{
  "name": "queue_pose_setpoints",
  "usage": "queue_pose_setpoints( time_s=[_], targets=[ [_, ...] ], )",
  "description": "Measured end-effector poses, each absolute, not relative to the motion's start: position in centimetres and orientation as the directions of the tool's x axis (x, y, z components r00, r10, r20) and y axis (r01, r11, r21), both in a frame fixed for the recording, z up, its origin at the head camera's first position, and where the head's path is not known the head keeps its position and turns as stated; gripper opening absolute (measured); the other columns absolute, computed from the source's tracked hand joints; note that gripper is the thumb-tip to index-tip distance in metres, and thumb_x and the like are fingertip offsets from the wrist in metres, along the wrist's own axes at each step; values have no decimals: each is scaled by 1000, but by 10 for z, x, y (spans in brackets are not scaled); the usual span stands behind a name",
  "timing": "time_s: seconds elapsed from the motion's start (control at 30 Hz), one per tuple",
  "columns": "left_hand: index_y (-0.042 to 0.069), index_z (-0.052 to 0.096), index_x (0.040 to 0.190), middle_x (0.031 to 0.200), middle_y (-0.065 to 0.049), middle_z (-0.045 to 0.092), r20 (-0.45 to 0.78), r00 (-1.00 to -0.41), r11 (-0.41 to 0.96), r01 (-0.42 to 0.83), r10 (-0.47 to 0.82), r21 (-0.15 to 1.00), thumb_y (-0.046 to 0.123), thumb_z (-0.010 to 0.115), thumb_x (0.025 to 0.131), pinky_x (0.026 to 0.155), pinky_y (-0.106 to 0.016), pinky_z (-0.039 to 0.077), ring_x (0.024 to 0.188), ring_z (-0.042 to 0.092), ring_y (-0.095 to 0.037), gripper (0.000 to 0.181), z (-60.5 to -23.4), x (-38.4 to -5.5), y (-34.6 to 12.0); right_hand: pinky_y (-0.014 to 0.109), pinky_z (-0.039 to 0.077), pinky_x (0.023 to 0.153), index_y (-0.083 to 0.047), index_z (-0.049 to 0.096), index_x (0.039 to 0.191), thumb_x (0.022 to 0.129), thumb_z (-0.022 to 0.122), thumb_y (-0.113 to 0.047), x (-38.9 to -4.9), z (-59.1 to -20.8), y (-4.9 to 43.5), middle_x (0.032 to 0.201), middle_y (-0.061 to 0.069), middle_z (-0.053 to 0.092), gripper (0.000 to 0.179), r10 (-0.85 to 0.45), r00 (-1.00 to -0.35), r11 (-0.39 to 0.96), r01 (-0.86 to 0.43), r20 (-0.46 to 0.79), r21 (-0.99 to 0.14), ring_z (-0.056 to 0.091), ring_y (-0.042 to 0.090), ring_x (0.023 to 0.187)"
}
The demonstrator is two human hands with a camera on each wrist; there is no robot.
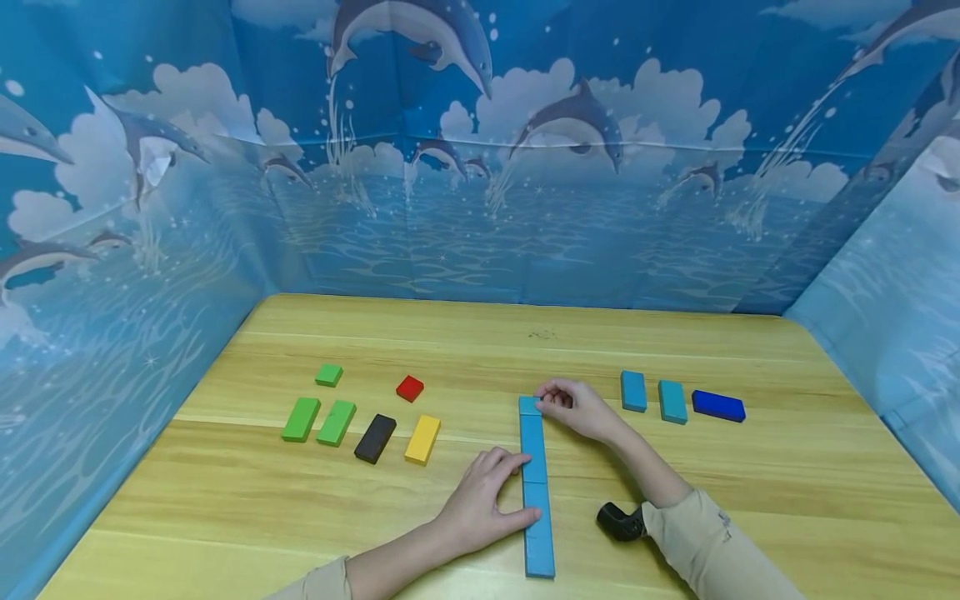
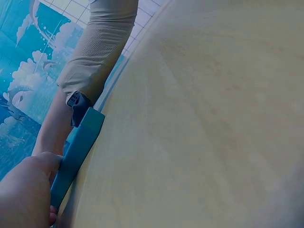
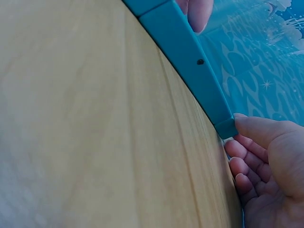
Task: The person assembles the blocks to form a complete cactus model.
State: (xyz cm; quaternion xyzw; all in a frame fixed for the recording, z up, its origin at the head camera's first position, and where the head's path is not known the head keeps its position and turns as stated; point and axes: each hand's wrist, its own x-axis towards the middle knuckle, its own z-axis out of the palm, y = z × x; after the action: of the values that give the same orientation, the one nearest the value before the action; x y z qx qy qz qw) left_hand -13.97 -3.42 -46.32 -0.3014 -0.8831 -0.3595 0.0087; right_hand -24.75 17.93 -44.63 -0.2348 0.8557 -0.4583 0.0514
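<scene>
A straight row of light blue blocks (image 1: 539,550) lies end to end on the wooden table, running away from the person. My left hand (image 1: 480,504) rests at the row's left side, fingers spread, with thumb and a fingertip touching the blocks. At the far end, my right hand (image 1: 573,407) pinches a small light blue block (image 1: 528,406) between thumb and forefinger. That small block (image 3: 226,128) sits against the row's end in the right wrist view, the thumb touching it. From the left wrist view, the row's near end (image 2: 90,126) projects past the left hand.
Left of the row lie green blocks (image 1: 302,419), a red block (image 1: 410,388), a black block (image 1: 376,438) and a yellow block (image 1: 423,440). To the right are two light blue blocks (image 1: 633,392) and a dark blue block (image 1: 718,406). A black device (image 1: 621,522) sits at the right cuff.
</scene>
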Motion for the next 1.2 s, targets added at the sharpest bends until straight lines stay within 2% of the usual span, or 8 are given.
queue_pose_setpoints(
  time_s=[0.3,0.5,0.63,0.77,0.87,1.0,1.1,1.2],
  targets=[
    [14,48,130,113,4,49,230,-820,564,536,523,629,48,60,83,90,-30,38,103,43,-11,59,-463,-140,-34,22,39,60,1,60,103,91,56,-17,-249,-448,181,84,7,56,22,-446,-886,451,-343,125,-824,46,14,68],
    [15,48,130,111,5,49,218,-827,569,523,518,635,47,61,82,89,-30,38,102,43,-10,60,-463,-139,-34,30,46,69,3,54,117,93,54,-22,-250,-431,194,97,16,59,34,-400,-911,407,-275,100,-871,55,24,82],
    [15,48,131,110,6,49,210,-830,567,515,516,643,48,61,82,89,-30,38,101,43,-9,60,-463,-139,-34,36,46,77,0,49,125,94,52,-28,-247,-412,221,107,19,55,42,-310,-946,412,-221,92,-884,53,31,93],
    [15,47,131,111,5,49,210,-831,566,514,516,644,48,60,82,89,-31,38,102,43,-9,60,-463,-138,-34,28,45,80,1,43,131,95,48,-30,-241,-405,261,109,11,51,47,-225,-967,397,-201,117,-896,51,21,97],
    [16,47,132,113,5,49,213,-829,568,518,517,640,49,59,83,90,-31,38,103,43,-10,60,-463,-137,-34,20,44,77,-7,45,130,95,49,-27,-234,-406,293,105,-1,52,41,-162,-975,411,-208,154,-888,51,10,93],
    [15,47,132,113,4,49,222,-827,567,525,517,635,48,59,83,89,-30,39,103,43,-10,60,-463,-137,-34,13,43,74,-18,52,123,94,51,-17,-224,-413,331,98,-11,54,29,-94,-973,408,-230,209,-884,53,3,87],
    [15,47,131,112,4,49,229,-825,563,529,517,635,48,60,83,89,-30,39,103,43,-10,60,-464,-138,-34,11,41,72,-19,53,123,93,52,-14,-217,-419,355,97,-14,54,31,-71,-975,435,-218,208,-873,52,-1,85],
    [15,48,131,112,5,49,229,-825,561,528,516,638,47,61,83,88,-30,39,102,43,-10,60,-464,-138,-34,14,41,68,-17,52,127,93,53,-19,-211,-424,375,98,-17,52,34,-46,-983,520,-176,178,-836,49,-5,85]
  ],
)
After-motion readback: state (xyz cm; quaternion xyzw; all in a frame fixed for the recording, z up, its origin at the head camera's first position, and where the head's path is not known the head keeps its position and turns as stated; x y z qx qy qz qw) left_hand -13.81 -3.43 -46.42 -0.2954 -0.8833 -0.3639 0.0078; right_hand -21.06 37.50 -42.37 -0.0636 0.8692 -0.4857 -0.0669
